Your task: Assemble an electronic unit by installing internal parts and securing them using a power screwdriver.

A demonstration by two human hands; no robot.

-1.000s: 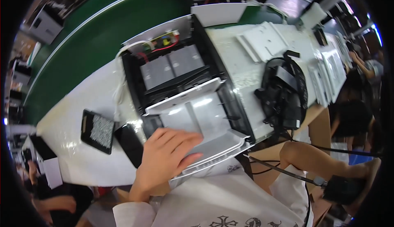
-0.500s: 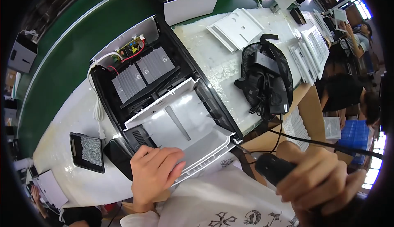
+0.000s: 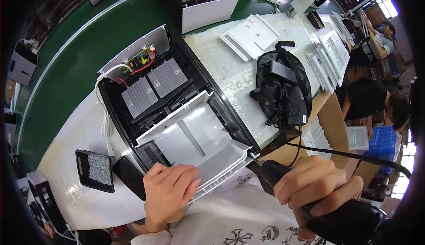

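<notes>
My right hand (image 3: 316, 185) is wrapped round a black electric screwdriver (image 3: 272, 173), its cord trailing behind. The tip points at the near right corner of an opened appliance (image 3: 234, 121) and seems to meet it; contact is hard to make out. The appliance has a black frame, a white hollow bin (image 3: 212, 152) in its near half and grey ribbed metal heat sinks (image 3: 166, 74) with a small circuit board (image 3: 141, 60) beyond. My left hand (image 3: 166, 194) lies at the near left edge, fingers curled in; whatever is inside them is hidden.
A black tray of screws (image 3: 99, 169) and a dark phone-like slab (image 3: 128, 176) lie at left. To the right are a mesh basket of black adapters (image 3: 283, 85), white panels (image 3: 250, 37) and an open carton (image 3: 332, 116). Another appliance (image 3: 208, 17) stands beyond; people work at far right.
My right hand has brought the screwdriver left and up, to the appliance's near right corner. My left hand stays nearly in place. The view has shifted slightly.
</notes>
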